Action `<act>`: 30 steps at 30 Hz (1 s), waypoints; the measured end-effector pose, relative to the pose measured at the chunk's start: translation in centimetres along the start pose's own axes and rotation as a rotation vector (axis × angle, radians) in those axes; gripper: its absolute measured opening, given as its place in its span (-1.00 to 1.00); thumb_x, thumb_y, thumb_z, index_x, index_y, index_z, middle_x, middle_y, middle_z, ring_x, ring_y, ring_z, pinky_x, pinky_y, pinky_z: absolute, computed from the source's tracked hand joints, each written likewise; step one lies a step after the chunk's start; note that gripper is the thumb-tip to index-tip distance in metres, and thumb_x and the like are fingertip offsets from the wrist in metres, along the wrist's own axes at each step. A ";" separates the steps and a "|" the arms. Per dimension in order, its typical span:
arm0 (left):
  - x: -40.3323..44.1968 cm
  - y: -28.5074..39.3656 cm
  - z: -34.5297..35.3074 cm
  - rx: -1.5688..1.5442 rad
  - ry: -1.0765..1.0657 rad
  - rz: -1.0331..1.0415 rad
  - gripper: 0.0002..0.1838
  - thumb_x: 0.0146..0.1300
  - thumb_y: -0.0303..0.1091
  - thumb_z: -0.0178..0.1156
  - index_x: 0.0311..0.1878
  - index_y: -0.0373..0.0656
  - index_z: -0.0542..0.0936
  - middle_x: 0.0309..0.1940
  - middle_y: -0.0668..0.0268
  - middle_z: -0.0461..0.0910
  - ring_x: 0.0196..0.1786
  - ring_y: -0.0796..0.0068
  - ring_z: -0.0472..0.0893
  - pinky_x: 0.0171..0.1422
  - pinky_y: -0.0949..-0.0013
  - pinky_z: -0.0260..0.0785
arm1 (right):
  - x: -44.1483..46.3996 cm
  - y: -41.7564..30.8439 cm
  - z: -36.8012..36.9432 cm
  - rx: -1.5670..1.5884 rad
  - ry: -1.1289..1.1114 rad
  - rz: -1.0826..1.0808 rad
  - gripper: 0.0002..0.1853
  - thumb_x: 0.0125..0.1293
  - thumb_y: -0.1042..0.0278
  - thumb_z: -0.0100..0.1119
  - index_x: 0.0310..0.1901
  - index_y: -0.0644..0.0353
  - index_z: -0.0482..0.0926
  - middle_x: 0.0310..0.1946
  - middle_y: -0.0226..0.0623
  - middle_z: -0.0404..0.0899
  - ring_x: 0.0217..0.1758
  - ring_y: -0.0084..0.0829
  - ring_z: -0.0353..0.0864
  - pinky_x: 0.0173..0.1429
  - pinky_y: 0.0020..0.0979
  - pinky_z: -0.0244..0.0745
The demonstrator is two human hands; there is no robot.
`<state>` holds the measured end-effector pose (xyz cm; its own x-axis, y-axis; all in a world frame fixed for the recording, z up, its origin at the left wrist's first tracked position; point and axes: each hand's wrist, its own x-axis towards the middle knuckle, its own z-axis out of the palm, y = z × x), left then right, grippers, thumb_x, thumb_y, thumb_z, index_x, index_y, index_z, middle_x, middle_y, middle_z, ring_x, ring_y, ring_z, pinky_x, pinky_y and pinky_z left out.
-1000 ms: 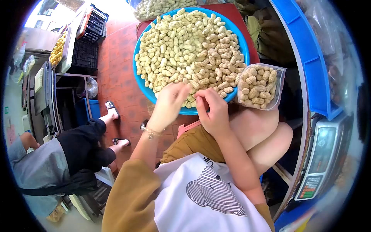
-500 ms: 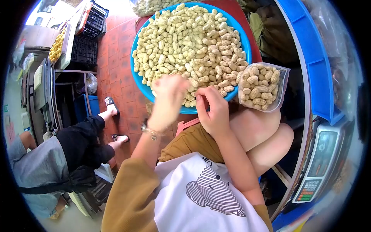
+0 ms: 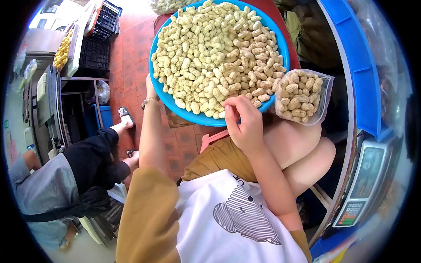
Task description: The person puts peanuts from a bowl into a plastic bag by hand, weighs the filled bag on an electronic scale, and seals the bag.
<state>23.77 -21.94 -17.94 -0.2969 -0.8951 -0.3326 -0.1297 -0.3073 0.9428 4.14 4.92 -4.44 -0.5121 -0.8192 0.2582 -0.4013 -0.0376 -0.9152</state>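
Note:
A wide blue basin [image 3: 168,103] in front of me is heaped with unshelled peanuts [image 3: 199,48]. My left hand [image 3: 151,87] is at the basin's left side, its fingers hidden by the rim. My right hand [image 3: 246,122] is over the near rim, fingers curled and thumb and forefinger close together at the peanuts' edge. Anything between those fingertips is too small to make out. By the basin's right rim, a clear plastic bag [image 3: 300,97] full of peanuts rests on my thigh.
Another bag of peanuts [image 3: 169,5] lies beyond the basin. To the right are a blue tray [image 3: 357,65] and a digital scale [image 3: 362,184]. A person in dark trousers [image 3: 94,155] is at the left, near black crates [image 3: 94,55] on the red tiled floor [image 3: 131,65].
My left hand has moved left from above the peanuts to the outer side of the basin. My right hand stays near the front rim, fingers still curled.

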 end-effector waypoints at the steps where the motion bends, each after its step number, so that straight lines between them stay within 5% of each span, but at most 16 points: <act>1: 0.0 0.2 0.8 -0.024 -0.020 -0.008 -0.67 0.44 -0.35 0.02 0.16 -0.29 0.52 0.05 0.21 0.61 -0.01 0.49 0.62 0.07 0.40 0.50 | 0.1 0.0 0.0 -0.008 -0.002 -0.007 -0.99 0.25 0.54 0.10 -0.31 0.23 0.51 -0.51 -0.28 0.45 -0.60 -0.32 0.41 -0.44 -0.31 0.33; 18: -1.6 3.2 3.0 -0.128 -0.094 0.059 -0.70 0.45 -0.39 -0.01 0.14 -0.30 0.51 0.05 0.22 0.60 -0.01 0.49 0.62 0.10 0.38 0.52 | 0.0 -0.2 -0.3 0.009 -0.013 -0.004 -0.97 0.21 0.56 0.11 -0.31 0.24 0.51 -0.45 -0.22 0.50 -0.49 -0.21 0.53 -0.37 -0.26 0.42; 23: -3.2 4.4 1.5 -0.147 0.133 0.237 -0.74 0.43 -0.41 0.03 0.09 -0.27 0.54 0.00 0.25 0.61 -0.04 0.51 0.62 0.08 0.39 0.51 | -0.1 -0.7 -1.1 0.010 0.016 -0.130 -0.93 0.15 0.56 0.16 -0.32 0.20 0.51 -0.48 -0.23 0.50 -0.48 -0.21 0.53 -0.39 -0.30 0.41; 27: -6.3 8.3 2.1 0.004 0.338 0.422 -0.82 0.41 -0.39 0.07 -0.04 -0.22 0.59 -0.19 0.41 0.57 -0.18 0.71 0.47 -0.09 0.61 0.30 | -0.8 -1.7 -2.5 -0.069 0.237 -0.541 -0.79 0.02 0.65 0.16 -0.26 0.21 0.57 -0.54 -0.36 0.45 -0.62 -0.41 0.39 -0.50 -0.43 0.30; 30: -10.9 11.2 6.7 0.153 0.364 0.698 -0.86 0.31 -0.48 0.14 -0.09 -0.22 0.58 -0.26 0.41 0.53 -0.20 0.63 0.46 -0.05 0.52 0.31 | -2.0 -3.1 -5.4 -0.135 0.306 -0.557 -0.80 0.03 0.63 0.12 -0.25 0.26 0.55 -0.39 -0.26 0.52 -0.47 -0.35 0.47 -0.41 -0.38 0.35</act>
<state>19.27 -13.44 -3.92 -0.0331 -0.9215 0.3869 -0.1640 0.3869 0.9074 2.33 9.75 -0.42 -0.3851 -0.4968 0.7778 -0.7509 -0.3213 -0.5770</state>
